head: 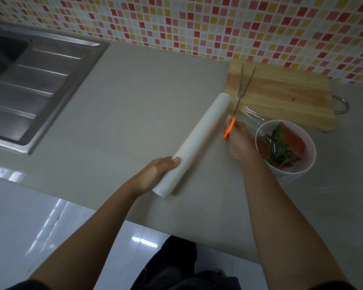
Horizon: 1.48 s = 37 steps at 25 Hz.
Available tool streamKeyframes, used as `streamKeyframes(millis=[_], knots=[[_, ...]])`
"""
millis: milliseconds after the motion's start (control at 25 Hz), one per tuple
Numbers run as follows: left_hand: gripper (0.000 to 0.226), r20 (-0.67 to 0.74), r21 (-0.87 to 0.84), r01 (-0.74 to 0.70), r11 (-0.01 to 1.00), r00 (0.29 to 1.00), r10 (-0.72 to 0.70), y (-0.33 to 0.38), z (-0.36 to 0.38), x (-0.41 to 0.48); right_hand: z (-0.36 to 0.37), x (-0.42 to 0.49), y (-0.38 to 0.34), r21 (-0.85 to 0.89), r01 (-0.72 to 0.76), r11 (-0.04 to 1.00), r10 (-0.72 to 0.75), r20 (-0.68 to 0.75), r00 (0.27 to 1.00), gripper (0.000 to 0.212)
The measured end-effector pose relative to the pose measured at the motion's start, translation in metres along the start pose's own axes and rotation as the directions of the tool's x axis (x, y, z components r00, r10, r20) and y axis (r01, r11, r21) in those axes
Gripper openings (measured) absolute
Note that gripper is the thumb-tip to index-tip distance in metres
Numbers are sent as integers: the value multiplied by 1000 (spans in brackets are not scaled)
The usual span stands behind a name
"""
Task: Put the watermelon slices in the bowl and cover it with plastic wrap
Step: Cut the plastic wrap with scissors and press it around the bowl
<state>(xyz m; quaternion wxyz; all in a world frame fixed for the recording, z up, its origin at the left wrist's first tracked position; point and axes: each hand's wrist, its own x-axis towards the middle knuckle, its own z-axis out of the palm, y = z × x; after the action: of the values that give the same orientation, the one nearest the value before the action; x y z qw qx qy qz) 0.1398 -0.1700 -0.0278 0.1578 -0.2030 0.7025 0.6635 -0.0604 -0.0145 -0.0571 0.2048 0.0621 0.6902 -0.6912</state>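
Watermelon slices (292, 141), red flesh with dark green rind, sit inside a round white bowl (307, 162) on the pale grey countertop (134, 101), near its right end. Clear plastic film (253, 116) lies crinkled across the far left rim of the bowl and reaches onto the near corner of the light wooden cutting board (281, 97) behind it. Just left of the bowl, the right hand (238, 141) has its fingers through the handles of orange-handled scissors (236, 114), whose metal blades are spread apart and point away over the board's edge. Beside the scissors lies a long white roll of plastic wrap (197, 141), slanted on the counter. The left hand (155, 174) grips the near end of this roll, fingers curled around it. Further left, a stainless steel sink (40, 80) with a ridged drainer is set into the counter. A wall of red, yellow and white mosaic tiles (197, 24) runs behind everything.
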Motion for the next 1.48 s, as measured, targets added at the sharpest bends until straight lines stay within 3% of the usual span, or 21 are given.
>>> streamKeyframes(millis=[120,240,360,520,680,800,920,1040,1280,1480], knots=[[28,-4,-68,-31,997,1000,30,-4,-9,-10,0,5,-6,-9,-11,1000,11,10,1000,34],[26,-91,-164,-89,982,993,75,-5,-11,-6,5,-15,-2,-344,-17,939,38,56,998,32],[27,-207,-171,-127,977,974,90,-2,-9,5,14,-60,23,-434,26,900,36,134,990,41],[35,-305,36,-93,995,947,99,-5,-11,10,25,-90,30,-621,118,775,-78,92,993,33],[45,-332,325,-110,939,917,222,-8,-14,10,35,-94,24,-745,173,644,-202,53,978,30],[44,-304,546,-113,830,896,322,-11,-13,11,41,-100,20,-765,184,618,-233,46,971,27],[38,-313,640,-98,762,873,375,-17,-10,11,46,-102,20,-750,157,643,-232,5,973,24],[38,-313,663,-97,743,865,393,-17,-6,11,45,-107,24,-755,138,641,-198,11,980,17],[37,-343,656,-43,754,873,348,-18,-5,9,41,-116,28,-751,113,651,-171,0,985,25],[51,-343,602,33,798,913,220,-11,-5,6,33,-117,-6,-659,173,732,-299,-83,951,32]])
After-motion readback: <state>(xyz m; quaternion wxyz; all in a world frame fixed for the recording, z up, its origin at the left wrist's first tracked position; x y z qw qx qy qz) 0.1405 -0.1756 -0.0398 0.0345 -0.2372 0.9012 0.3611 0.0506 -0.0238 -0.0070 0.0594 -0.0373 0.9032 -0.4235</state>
